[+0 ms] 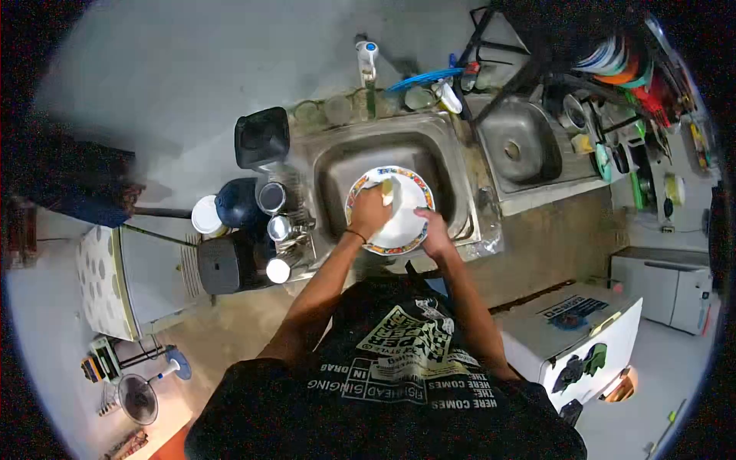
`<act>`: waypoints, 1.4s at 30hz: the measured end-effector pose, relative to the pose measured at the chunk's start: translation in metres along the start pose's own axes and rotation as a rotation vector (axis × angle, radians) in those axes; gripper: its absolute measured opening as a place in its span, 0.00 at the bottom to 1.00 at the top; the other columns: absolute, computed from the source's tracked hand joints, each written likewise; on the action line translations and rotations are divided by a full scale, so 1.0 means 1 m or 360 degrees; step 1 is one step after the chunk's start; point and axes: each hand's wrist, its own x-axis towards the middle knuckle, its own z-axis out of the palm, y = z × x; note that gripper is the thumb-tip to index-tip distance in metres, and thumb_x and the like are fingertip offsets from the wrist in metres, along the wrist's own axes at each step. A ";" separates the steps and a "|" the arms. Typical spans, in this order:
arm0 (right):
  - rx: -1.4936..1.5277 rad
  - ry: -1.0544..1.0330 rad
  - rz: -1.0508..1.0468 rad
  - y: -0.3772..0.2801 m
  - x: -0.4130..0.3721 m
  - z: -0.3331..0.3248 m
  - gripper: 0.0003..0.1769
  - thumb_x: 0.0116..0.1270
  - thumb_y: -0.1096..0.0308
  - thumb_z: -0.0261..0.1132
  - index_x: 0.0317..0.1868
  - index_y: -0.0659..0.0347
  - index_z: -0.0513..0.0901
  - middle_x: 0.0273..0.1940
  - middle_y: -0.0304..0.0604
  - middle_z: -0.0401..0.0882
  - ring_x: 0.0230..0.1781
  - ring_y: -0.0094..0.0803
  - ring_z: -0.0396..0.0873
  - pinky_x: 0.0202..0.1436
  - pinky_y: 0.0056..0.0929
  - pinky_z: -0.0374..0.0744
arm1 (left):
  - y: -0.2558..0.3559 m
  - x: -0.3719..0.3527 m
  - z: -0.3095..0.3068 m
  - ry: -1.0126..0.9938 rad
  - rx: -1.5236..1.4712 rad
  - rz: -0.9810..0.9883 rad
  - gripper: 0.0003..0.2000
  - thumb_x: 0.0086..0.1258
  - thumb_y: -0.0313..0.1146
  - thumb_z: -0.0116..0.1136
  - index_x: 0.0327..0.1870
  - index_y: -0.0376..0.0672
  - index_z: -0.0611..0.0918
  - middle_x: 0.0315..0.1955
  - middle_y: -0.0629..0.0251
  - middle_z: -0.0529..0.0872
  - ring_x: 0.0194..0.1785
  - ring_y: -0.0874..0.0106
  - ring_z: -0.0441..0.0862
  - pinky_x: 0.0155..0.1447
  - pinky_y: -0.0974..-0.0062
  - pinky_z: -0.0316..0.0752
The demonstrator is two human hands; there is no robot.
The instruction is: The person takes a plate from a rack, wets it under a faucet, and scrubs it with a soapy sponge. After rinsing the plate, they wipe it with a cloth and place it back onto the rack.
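A white plate with a colourful patterned rim is held tilted over the metal sink. My right hand grips its right edge, thumb on the upper face. Against the inside of the plate, my left hand is closed around a small yellowish sponge, mostly hidden by the fingers. A dark band circles my left wrist. Behind the sink rises a white-topped faucet.
Metal cups and a black container stand left of the sink. A second basin lies to the right, beside stacked dishes. A white chest-like appliance is behind me on the right.
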 end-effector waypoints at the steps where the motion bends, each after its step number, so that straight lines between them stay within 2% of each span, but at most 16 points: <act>1: 0.0148 -0.0126 0.0053 -0.016 -0.032 0.031 0.22 0.60 0.60 0.58 0.52 0.63 0.76 0.45 0.49 0.81 0.47 0.43 0.80 0.57 0.41 0.75 | -0.002 0.000 0.009 -0.0037 0.0012 0.0036 0.18 0.53 0.35 0.63 0.43 0.34 0.78 0.29 0.45 0.83 0.36 0.49 0.82 0.42 0.56 0.77; 2: 0.0201 -0.0166 0.0099 -0.013 -0.033 0.028 0.21 0.61 0.60 0.57 0.52 0.62 0.76 0.45 0.47 0.82 0.46 0.42 0.80 0.56 0.41 0.76 | -0.003 0.000 0.017 -0.0077 0.0024 0.0072 0.20 0.52 0.33 0.64 0.43 0.32 0.77 0.27 0.44 0.83 0.34 0.48 0.82 0.42 0.56 0.77; 3: 0.0210 -0.0173 0.0072 -0.011 -0.036 0.027 0.21 0.61 0.60 0.57 0.52 0.62 0.77 0.46 0.46 0.82 0.46 0.41 0.81 0.55 0.40 0.76 | 0.005 -0.003 0.014 -0.0193 -0.0024 0.0041 0.26 0.52 0.38 0.64 0.48 0.29 0.72 0.33 0.42 0.81 0.43 0.50 0.81 0.44 0.55 0.76; 7: 0.0230 -0.0123 0.0025 -0.019 -0.053 0.032 0.20 0.61 0.60 0.55 0.50 0.61 0.77 0.46 0.46 0.82 0.45 0.40 0.81 0.54 0.39 0.77 | 0.031 -0.019 0.010 0.0130 0.0215 0.0485 0.29 0.54 0.42 0.63 0.52 0.33 0.69 0.48 0.42 0.68 0.54 0.47 0.67 0.54 0.55 0.69; 12: 0.0290 -0.0150 -0.0092 -0.042 -0.069 0.041 0.22 0.63 0.61 0.52 0.54 0.63 0.76 0.49 0.46 0.80 0.48 0.41 0.79 0.54 0.41 0.77 | 0.030 -0.035 0.036 -0.0101 -0.0044 0.0754 0.28 0.47 0.23 0.56 0.55 0.37 0.69 0.48 0.44 0.67 0.54 0.47 0.66 0.55 0.52 0.66; 14: 0.0290 -0.0173 -0.0060 -0.025 -0.035 0.011 0.21 0.64 0.61 0.50 0.53 0.63 0.76 0.48 0.48 0.80 0.49 0.42 0.79 0.56 0.42 0.76 | 0.026 -0.039 0.040 -0.0146 -0.0060 0.0843 0.29 0.49 0.22 0.56 0.58 0.38 0.68 0.49 0.45 0.68 0.55 0.47 0.66 0.57 0.53 0.65; 17: 0.0246 -0.0231 -0.0023 -0.039 -0.050 0.019 0.22 0.63 0.61 0.51 0.54 0.64 0.74 0.47 0.49 0.80 0.49 0.42 0.78 0.58 0.43 0.74 | 0.038 -0.039 0.030 -0.0055 0.0129 0.0759 0.28 0.52 0.23 0.56 0.59 0.38 0.68 0.48 0.44 0.70 0.52 0.48 0.71 0.53 0.57 0.71; 21: -0.0047 -0.0126 -0.0074 -0.049 -0.062 0.025 0.23 0.60 0.62 0.56 0.53 0.66 0.74 0.46 0.48 0.81 0.49 0.41 0.78 0.59 0.39 0.73 | 0.057 -0.021 0.024 -0.0040 0.0454 0.0234 0.25 0.57 0.29 0.58 0.57 0.39 0.68 0.47 0.42 0.73 0.35 0.49 0.81 0.36 0.58 0.79; 25: -0.0275 -0.0037 -0.0197 -0.022 -0.023 -0.003 0.23 0.58 0.63 0.58 0.52 0.67 0.74 0.47 0.49 0.80 0.48 0.39 0.78 0.57 0.35 0.72 | 0.046 -0.005 0.032 0.0004 0.0606 0.0109 0.19 0.61 0.34 0.52 0.53 0.38 0.69 0.28 0.49 0.83 0.30 0.51 0.83 0.33 0.54 0.78; 28: 0.0017 -0.0027 0.0052 -0.046 -0.050 0.013 0.19 0.57 0.63 0.60 0.47 0.66 0.78 0.43 0.46 0.79 0.44 0.37 0.76 0.53 0.35 0.72 | 0.029 -0.007 0.040 0.0101 0.0624 0.0307 0.20 0.61 0.33 0.52 0.54 0.39 0.69 0.31 0.47 0.83 0.29 0.52 0.83 0.31 0.55 0.78; 32: 0.0064 0.0056 0.0124 -0.049 -0.049 0.015 0.20 0.57 0.63 0.57 0.49 0.64 0.76 0.46 0.47 0.79 0.47 0.39 0.76 0.56 0.37 0.72 | 0.042 -0.018 0.041 -0.0036 0.0843 0.0057 0.18 0.60 0.34 0.53 0.52 0.42 0.75 0.21 0.54 0.83 0.22 0.57 0.82 0.29 0.60 0.78; 33: 0.0101 0.0023 0.0132 -0.044 -0.042 0.009 0.22 0.57 0.63 0.57 0.51 0.64 0.75 0.47 0.48 0.79 0.49 0.41 0.76 0.57 0.38 0.72 | 0.032 -0.022 0.050 0.0226 0.0835 0.0223 0.14 0.59 0.39 0.56 0.44 0.43 0.80 0.17 0.56 0.82 0.19 0.58 0.81 0.27 0.61 0.77; 37: 0.0065 0.0019 0.0103 -0.031 -0.024 -0.005 0.24 0.56 0.62 0.57 0.53 0.64 0.74 0.48 0.49 0.79 0.49 0.42 0.77 0.58 0.39 0.72 | 0.040 -0.034 0.054 0.0134 0.0909 0.0165 0.16 0.55 0.46 0.60 0.36 0.43 0.82 0.18 0.55 0.82 0.22 0.59 0.82 0.29 0.62 0.76; 40: -0.0027 0.0082 0.0056 -0.038 -0.023 0.002 0.23 0.55 0.62 0.58 0.51 0.63 0.76 0.47 0.49 0.79 0.48 0.43 0.77 0.58 0.40 0.72 | 0.044 -0.038 0.061 0.0200 0.0775 0.0259 0.17 0.56 0.44 0.59 0.40 0.41 0.81 0.24 0.53 0.83 0.27 0.58 0.83 0.34 0.62 0.77; 41: -0.0049 0.0093 0.0096 -0.043 -0.024 0.004 0.22 0.55 0.62 0.58 0.50 0.63 0.76 0.47 0.49 0.79 0.48 0.43 0.77 0.58 0.39 0.72 | 0.050 -0.039 0.066 0.0091 0.0570 -0.0011 0.20 0.54 0.38 0.60 0.46 0.36 0.77 0.34 0.48 0.82 0.38 0.54 0.83 0.42 0.61 0.77; 42: -0.0072 0.0104 0.0137 -0.048 -0.027 0.008 0.22 0.55 0.62 0.58 0.49 0.63 0.76 0.47 0.48 0.80 0.48 0.43 0.77 0.58 0.39 0.72 | 0.055 -0.040 0.062 0.0210 0.0425 0.0062 0.21 0.54 0.35 0.59 0.49 0.36 0.75 0.37 0.47 0.80 0.42 0.52 0.80 0.45 0.58 0.75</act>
